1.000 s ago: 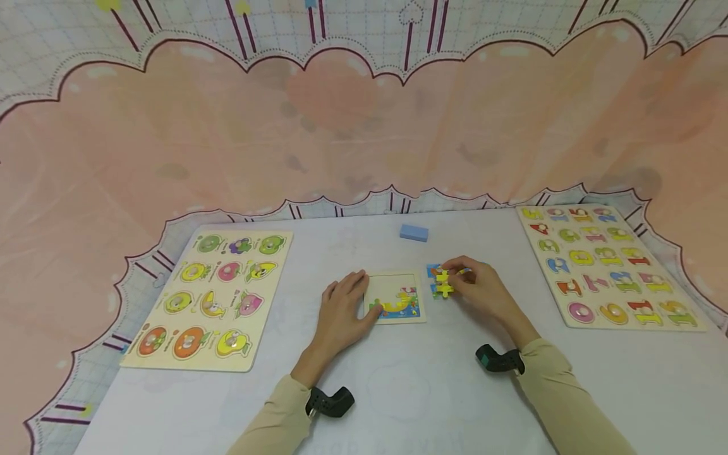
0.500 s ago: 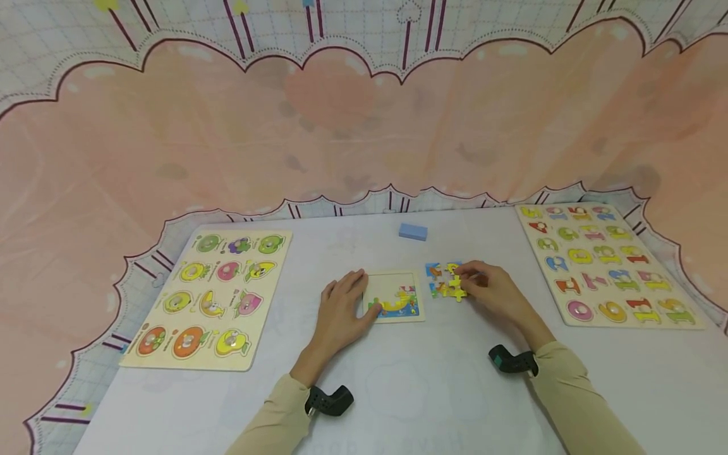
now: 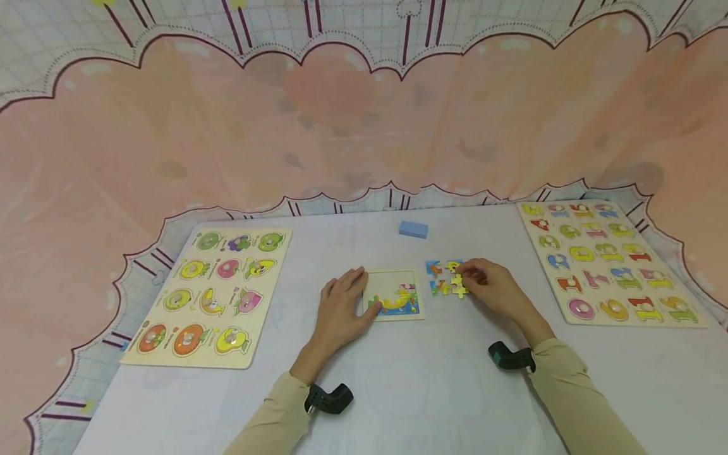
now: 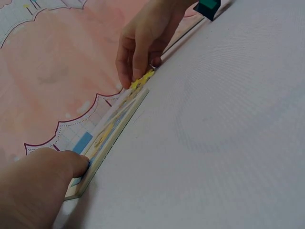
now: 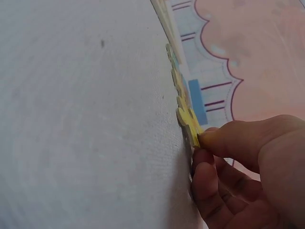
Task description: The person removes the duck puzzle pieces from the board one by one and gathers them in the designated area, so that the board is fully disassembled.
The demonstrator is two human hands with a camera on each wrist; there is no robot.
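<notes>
Lying between hands point(image 3: 341, 306): puzzle tray point(image 3: 394, 296)

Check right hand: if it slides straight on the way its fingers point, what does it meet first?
The right hand points left. First in line are the loose pieces it already pinches at the edge, then probably the small puzzle board, with the left hand beyond.

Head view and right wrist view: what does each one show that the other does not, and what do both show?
Only the head view shows the left hand resting on the puzzle tray, the fruit board and the number board. Only the right wrist view shows, from close and edge-on, the fingertips pinching a yellow piece. Both show the right hand, the loose pieces, the blue block and the table.
</notes>
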